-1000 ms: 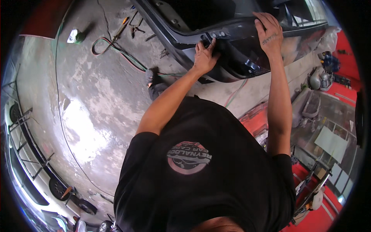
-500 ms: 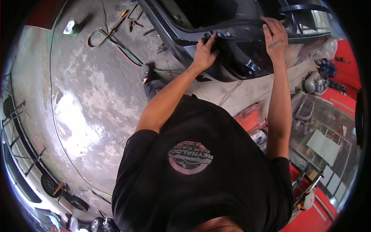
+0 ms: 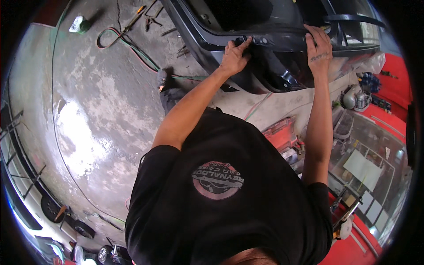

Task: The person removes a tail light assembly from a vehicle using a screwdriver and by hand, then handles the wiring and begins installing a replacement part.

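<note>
Both my arms reach forward to a dark car body (image 3: 212,62) at the top of the view. Against the rim below its wide opening, my left hand (image 3: 235,57) has its index finger stretched along the metal, beside a pale round spot (image 3: 263,40); its other fingers are partly hidden. Farther right, my right hand (image 3: 319,47) lies with fingers extended over the same rim, its palm toward the panel. Between the hands, a glossy black recess (image 3: 278,70) shows in the bodywork. No loose thing is visible in either hand.
Red and green hoses (image 3: 139,53) cross the concrete floor on the left, near hand tools (image 3: 152,22) and a small green-and-white item (image 3: 80,25). A white vehicle (image 3: 26,185) stands far left. On the right are a compressor-like machine (image 3: 353,98) and a glass-topped surface (image 3: 375,150).
My left hand has shifted slightly right along the rim, its index finger still extended. My right hand stays on the edge. The whole view has shifted a little.
</note>
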The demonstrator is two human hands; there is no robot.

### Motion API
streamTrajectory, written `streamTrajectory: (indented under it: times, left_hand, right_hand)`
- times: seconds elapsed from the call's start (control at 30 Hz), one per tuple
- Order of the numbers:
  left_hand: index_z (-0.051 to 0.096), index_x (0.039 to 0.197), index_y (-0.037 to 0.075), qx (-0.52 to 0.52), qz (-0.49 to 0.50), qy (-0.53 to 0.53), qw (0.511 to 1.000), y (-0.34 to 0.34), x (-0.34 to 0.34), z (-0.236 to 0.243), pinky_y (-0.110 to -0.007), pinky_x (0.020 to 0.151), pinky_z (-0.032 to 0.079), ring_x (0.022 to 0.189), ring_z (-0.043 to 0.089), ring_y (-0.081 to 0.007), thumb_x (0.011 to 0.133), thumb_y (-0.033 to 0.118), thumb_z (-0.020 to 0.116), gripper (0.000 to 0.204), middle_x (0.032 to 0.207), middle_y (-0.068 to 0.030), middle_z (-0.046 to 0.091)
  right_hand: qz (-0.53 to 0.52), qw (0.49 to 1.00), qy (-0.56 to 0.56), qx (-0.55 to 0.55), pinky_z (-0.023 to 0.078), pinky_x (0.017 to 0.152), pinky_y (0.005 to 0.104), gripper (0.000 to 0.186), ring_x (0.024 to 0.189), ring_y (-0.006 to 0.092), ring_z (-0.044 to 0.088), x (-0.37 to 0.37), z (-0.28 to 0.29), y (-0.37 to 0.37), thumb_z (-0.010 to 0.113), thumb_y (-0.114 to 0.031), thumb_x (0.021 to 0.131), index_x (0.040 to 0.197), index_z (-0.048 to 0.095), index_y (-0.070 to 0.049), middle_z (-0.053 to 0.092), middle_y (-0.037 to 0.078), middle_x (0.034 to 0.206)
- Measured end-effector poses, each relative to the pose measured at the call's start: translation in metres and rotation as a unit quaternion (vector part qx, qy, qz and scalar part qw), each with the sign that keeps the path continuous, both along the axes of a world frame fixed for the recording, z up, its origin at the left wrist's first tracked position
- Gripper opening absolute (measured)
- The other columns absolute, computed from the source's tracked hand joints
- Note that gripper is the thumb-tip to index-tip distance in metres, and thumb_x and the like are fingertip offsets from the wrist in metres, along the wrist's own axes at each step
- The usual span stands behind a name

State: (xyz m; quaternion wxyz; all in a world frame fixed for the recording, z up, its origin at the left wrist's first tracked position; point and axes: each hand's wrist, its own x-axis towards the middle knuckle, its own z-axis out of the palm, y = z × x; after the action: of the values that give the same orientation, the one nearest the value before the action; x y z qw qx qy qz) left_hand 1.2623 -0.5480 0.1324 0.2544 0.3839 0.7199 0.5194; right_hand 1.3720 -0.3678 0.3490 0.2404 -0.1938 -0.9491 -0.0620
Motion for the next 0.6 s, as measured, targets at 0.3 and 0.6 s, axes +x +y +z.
streamTrajectory:
  times: [0.3, 0.6]
  left_hand:
    - [0.054, 0.137, 0.025, 0.041, 0.009, -0.004, 0.999, 0.000, -0.014, -0.004, -0.045, 0.100, 0.042, 0.110, 0.049, -0.0448, 0.085, 0.019, 0.064, 0.053, 0.114, -0.0256, 0.052]
    - [0.065, 0.119, 0.008, 0.129, 0.144, 0.019, 0.981, 0.010, -0.051, 0.013, -0.043, 0.092, 0.046, 0.106, 0.058, -0.0391, 0.088, 0.018, 0.062, 0.033, 0.109, -0.0197, 0.064]
  right_hand:
    - [0.018, 1.000, -0.001, 0.000, 0.044, 0.097, 0.0390, 0.025, 0.111, 0.0265, 0.058, -0.003, 0.001, -0.001, 0.057, -0.018, 0.088, 0.109, 0.071, -0.015, 0.067, 0.004, 0.111]
    - [0.007, 1.000, 0.010, 0.002, 0.042, 0.098, 0.0382, 0.025, 0.112, 0.0254, 0.058, -0.003, -0.001, -0.005, 0.056, -0.018, 0.088, 0.108, 0.070, -0.014, 0.067, 0.003, 0.111]
